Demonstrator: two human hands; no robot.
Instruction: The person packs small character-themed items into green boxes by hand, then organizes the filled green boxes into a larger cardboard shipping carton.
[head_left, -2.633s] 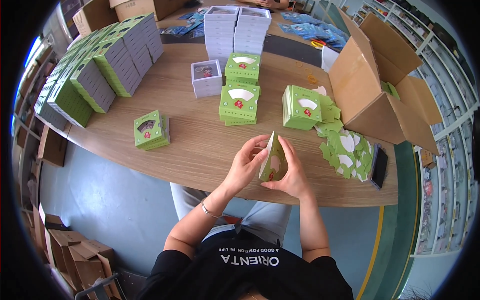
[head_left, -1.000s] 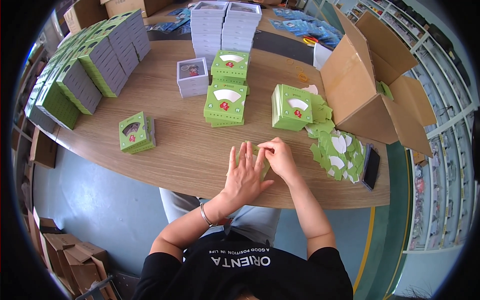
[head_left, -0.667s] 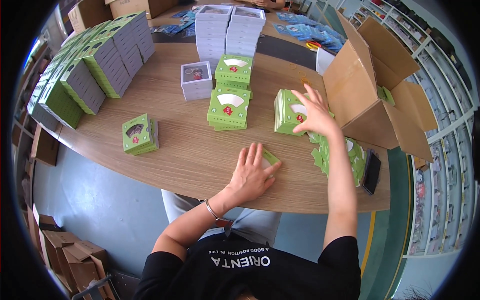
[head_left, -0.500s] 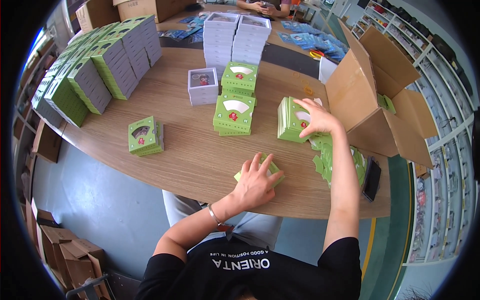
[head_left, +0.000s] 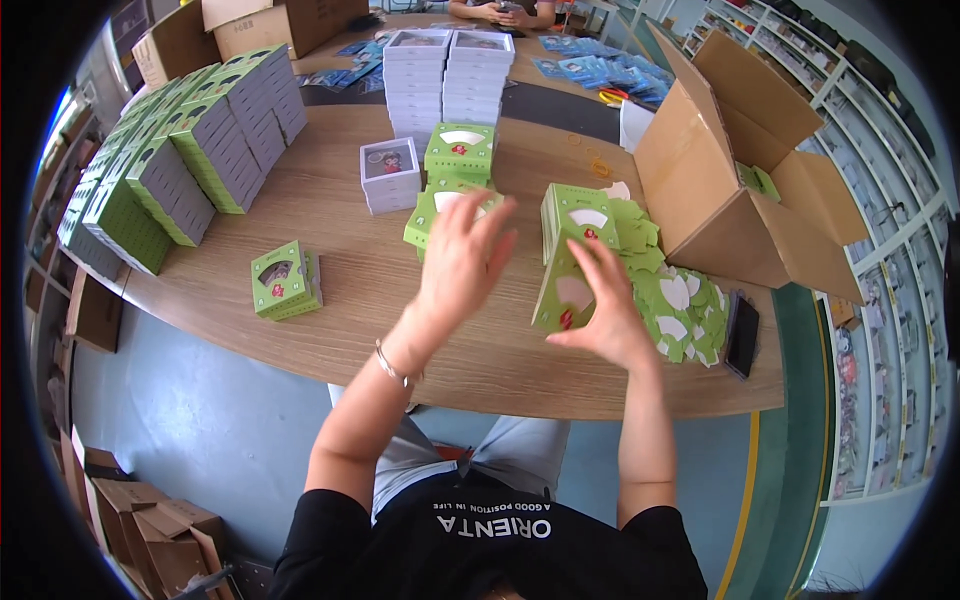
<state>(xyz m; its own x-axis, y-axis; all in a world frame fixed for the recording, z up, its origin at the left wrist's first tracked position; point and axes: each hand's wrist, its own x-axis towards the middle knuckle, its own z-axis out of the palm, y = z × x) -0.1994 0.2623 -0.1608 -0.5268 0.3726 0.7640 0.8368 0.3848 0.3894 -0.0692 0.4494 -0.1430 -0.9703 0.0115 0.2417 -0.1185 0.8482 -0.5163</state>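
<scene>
Green sleeve (head_left: 558, 287) slants in the curved right hand (head_left: 614, 318).

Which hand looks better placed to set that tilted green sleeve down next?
Probably the right hand: it holds the green sleeve between thumb and fingers, close to the right-hand green stack. The left hand looks empty and is raised near the middle green stack.
</scene>
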